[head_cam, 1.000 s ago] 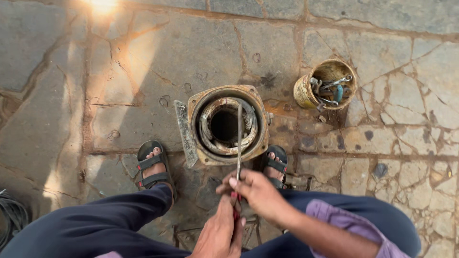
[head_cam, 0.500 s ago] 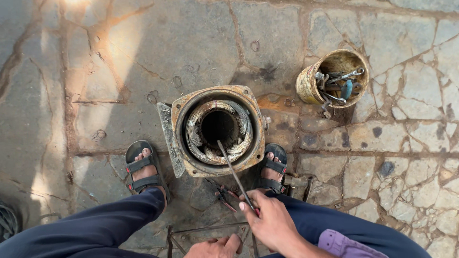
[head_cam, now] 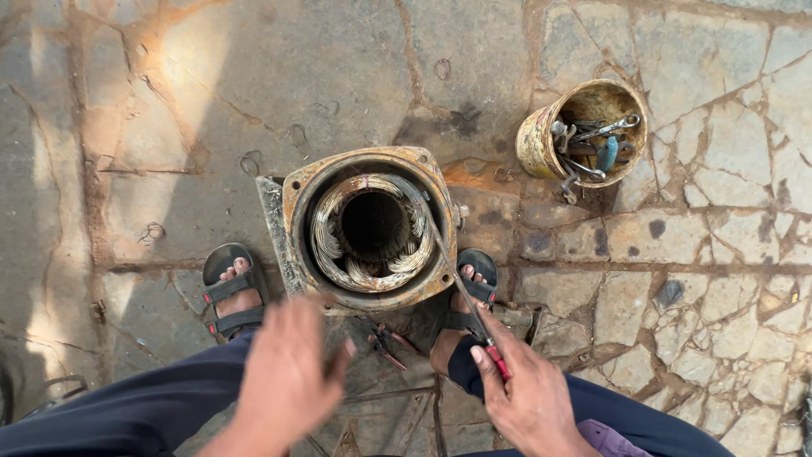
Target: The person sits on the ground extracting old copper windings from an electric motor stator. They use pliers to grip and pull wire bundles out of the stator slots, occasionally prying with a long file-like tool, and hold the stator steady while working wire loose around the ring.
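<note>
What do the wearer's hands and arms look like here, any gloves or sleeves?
Both hands bare, no gloves, rings or watch visible. Left hand is motion-blurred, forearm uncovered. Right hand is sharp, short plain nails; a purple sleeve edge shows near its wrist.

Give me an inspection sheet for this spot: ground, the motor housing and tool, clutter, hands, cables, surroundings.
Surface: cracked stone paving, stained.
Job's things: rusty motor housing with copper windings exposed; thin screwdriver, tip at the rim.
Clutter: pliers on the ground; tin of tools.
Hands: right hand grips the screwdriver; left hand blurred, empty.
Cables: dark loop at the left edge, kind unclear.
Surroundings: sandalled feet beside the housing.
</note>
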Demonstrator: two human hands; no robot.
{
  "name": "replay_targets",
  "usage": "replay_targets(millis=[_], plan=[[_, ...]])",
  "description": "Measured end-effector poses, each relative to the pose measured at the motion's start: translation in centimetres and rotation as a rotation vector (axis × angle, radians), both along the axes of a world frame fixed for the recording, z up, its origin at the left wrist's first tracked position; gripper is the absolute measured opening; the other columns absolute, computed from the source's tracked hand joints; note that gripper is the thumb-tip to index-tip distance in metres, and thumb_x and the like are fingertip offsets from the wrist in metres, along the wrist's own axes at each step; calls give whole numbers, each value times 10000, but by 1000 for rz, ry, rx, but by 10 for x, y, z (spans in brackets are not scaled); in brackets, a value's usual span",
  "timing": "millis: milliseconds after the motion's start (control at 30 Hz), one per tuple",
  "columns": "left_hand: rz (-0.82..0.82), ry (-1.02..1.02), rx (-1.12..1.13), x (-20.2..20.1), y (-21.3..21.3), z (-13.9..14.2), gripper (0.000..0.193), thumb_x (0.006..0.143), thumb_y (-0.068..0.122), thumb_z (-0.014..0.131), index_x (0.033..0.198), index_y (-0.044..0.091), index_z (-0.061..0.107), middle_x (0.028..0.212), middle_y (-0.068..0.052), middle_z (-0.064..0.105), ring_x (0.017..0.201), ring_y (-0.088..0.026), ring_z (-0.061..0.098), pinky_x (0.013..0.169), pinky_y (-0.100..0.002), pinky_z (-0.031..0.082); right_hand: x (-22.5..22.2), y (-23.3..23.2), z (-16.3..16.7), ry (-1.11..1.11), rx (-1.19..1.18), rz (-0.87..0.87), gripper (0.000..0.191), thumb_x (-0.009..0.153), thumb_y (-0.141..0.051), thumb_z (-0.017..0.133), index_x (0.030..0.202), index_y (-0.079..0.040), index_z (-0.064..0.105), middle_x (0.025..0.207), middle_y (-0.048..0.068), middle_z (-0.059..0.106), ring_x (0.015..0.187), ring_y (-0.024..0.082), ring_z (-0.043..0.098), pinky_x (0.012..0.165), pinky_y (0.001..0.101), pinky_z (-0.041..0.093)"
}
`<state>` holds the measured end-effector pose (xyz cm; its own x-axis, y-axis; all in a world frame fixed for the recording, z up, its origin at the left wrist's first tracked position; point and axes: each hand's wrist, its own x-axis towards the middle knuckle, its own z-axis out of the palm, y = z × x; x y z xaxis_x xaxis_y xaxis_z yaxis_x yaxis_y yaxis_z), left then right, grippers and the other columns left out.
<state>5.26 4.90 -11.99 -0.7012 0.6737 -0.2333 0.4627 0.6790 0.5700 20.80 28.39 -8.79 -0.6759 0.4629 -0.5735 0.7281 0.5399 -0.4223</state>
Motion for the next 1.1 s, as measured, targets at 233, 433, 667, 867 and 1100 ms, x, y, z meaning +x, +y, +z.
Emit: replay_targets(millis=[233,433,667,867,1100], plan=[[330,5,-4,-45,-3,-45,764,908,353,692,1430,-87,350,1383,-328,464,1323,-461,464,1126,-554,327,9,5,-2,-102,111,86,642,886,-405,621,1517,-400,505,908,97,742,684,322,725,649,465,576],[499,-98,10,-51,4,-88,998,850,462,769,1508,-78,250,1478,-322,410,1405,-452,418,1156,-507,327,13,8,-4,-117,144,110,626,896,-420,601,1515,-404,508,897,81,734,738,324,727,677,473,575],[707,-42,218,-34,26,-124,926,900,414,752,1578,33,251,1557,-277,397,1447,-438,398,1194,-501,313,11,9,-2,-6,208,140,612,902,-389,603,1508,-363,520,874,89,721,721,351,710,658,495,566],[623,217,293,-33,29,-125,813,886,322,804,1543,58,404,1603,-251,367,1505,-449,328,1234,-527,263,10,5,-2,-89,333,230,610,927,-352,591,1530,-363,503,791,105,628,582,369,669,580,496,568],[646,239,420,-33,31,-129,546,982,263,692,1459,37,552,1514,-177,533,1479,-414,413,1254,-491,291,15,3,-13,15,444,341,652,883,-269,630,1516,-272,474,851,120,630,544,372,654,525,500,552]])
